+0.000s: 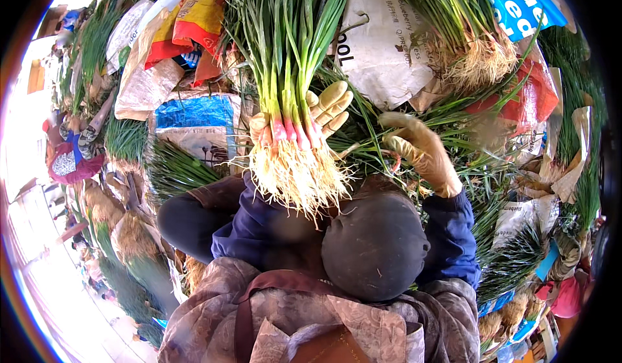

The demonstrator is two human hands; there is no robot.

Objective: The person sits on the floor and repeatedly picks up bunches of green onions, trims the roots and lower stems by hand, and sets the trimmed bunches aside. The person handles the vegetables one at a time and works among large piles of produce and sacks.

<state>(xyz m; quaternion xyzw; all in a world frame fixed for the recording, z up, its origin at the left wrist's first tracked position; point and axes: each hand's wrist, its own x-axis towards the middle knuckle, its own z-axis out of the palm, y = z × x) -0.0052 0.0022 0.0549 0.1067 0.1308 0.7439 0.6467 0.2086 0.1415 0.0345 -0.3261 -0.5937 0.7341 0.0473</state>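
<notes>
- Spring onions (pixel 286 97) rest across the gloved left hand (pixel 332 108), roots toward the wearer; thumb and half-curled fingers loosely grip the stems from either side.
- Gloved right hand (pixel 420 149), apart from the bunch, curves half open, seemingly empty.
- Below: loose leaves (pixel 363 130), printed sacks (pixel 382 52).
- Outward: more bundles (pixel 489 55); people (pixel 76 159) at the bright left.

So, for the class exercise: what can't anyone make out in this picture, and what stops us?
Left hand, palm: hidden in the head view by the green onion bunch, so the firmness of its grip can't be told.
That bunch's leaf tips: cut off by the head view's top edge.
Co-worker at the far left: too small in the head view to tell what their hands are doing.
</notes>
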